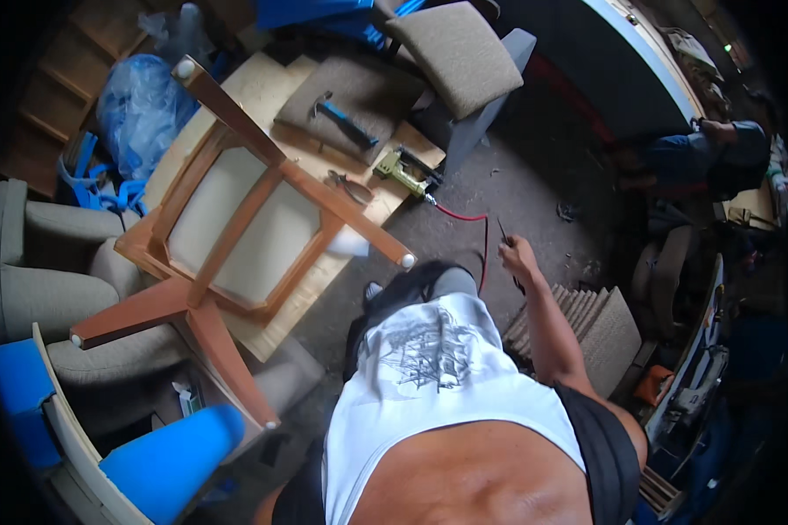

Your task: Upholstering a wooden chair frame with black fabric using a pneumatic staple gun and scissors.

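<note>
My right hand (520,256) is closed round a slim pointed tool (503,231). Its dark tip sticks out past the fingers and a dark end shows below them; I cannot make out its exact kind. My left hand is out of sight. Left of my body, an upturned wooden chair frame (236,236) with a pale seat underside (267,229) lies on a plywood worktop (302,293), legs pointing out. A green staple gun (400,171) with a red air hose (464,215) rests at the worktop's edge, beside pliers (348,185).
A blue-handled hammer (346,121) lies on a padded seat (359,96) at the back. Grey cushions (52,280) and bent boards with blue foam (171,455) crowd the left. Stacked brown panels (587,332) stand right of me. Another person (709,157) is at far right.
</note>
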A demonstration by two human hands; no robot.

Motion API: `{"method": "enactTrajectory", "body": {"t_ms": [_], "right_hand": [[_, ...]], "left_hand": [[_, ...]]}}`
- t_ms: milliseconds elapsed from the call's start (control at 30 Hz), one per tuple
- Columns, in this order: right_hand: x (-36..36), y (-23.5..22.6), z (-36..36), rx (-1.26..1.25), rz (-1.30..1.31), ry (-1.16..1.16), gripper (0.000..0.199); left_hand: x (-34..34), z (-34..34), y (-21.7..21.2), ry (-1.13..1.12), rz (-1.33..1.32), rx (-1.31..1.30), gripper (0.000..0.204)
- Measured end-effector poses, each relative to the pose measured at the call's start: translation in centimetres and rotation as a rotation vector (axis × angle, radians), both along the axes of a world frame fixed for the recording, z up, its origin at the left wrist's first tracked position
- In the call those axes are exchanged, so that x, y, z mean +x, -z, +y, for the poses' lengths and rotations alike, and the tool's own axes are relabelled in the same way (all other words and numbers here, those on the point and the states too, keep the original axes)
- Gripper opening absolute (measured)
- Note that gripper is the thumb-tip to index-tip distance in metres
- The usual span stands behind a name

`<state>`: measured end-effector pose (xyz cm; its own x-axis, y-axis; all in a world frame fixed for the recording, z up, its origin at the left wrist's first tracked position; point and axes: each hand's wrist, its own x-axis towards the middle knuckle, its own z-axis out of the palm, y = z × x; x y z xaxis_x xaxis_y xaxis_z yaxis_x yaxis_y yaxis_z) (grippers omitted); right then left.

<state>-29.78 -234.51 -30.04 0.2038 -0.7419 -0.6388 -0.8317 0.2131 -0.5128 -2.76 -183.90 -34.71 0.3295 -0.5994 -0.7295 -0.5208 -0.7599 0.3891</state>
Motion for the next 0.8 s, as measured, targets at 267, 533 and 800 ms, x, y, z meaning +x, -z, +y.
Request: {"method": "enactTrajectory", "body": {"t_ms": [267,533,800], "right_hand": [[18.5,8.5,-11.0,-0.236,-0.159,-0.341,0.043],[34.3,11.6,-20.2,-0.276,-0.144,-0.578,0.038],[34.7,13.9,-21.2,-0.355,0.056,-0.769,0.039]], "left_hand": [[-10.8,2.4,-1.9,-0.733,0.365,-0.202,0.031],[-23.4,-6.1,-12.8,-0.849,-0.319,0.348,0.042],[-29.6,-14.9,-11.5,-0.980,-0.520,-0.164,0.038]]}}
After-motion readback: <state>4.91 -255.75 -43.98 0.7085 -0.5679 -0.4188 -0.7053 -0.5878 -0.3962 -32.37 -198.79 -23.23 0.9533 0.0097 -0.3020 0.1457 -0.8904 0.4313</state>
